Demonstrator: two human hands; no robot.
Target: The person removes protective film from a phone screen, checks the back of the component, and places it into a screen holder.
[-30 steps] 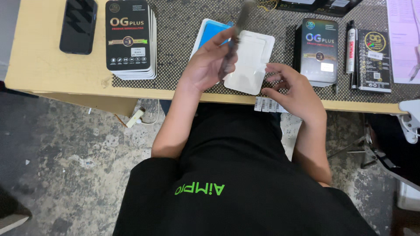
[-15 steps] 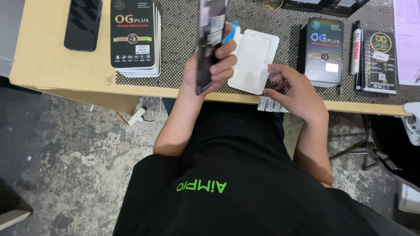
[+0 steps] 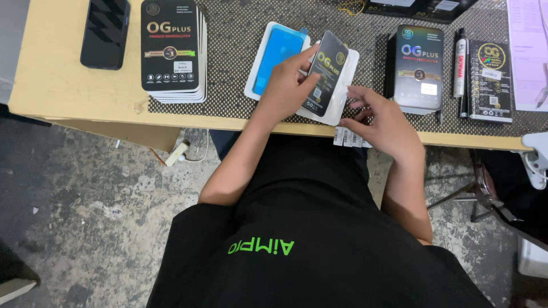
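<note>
Left hand grips a dark glass panel above the desk edge; right hand rests open beside it.

The left hand [image 3: 285, 85] is closed on the panel [image 3: 326, 71], fingers along its left edge, holding it tilted over a white tray [image 3: 348, 80]. The right hand [image 3: 379, 117], fingers spread and holding nothing, lies near a label strip [image 3: 349, 138] at the desk [image 3: 51, 80] edge. A blue sheet [image 3: 274, 57] lies just left; a stack of black packets [image 3: 171, 48] and a phone [image 3: 104, 31] sit well apart.
</note>
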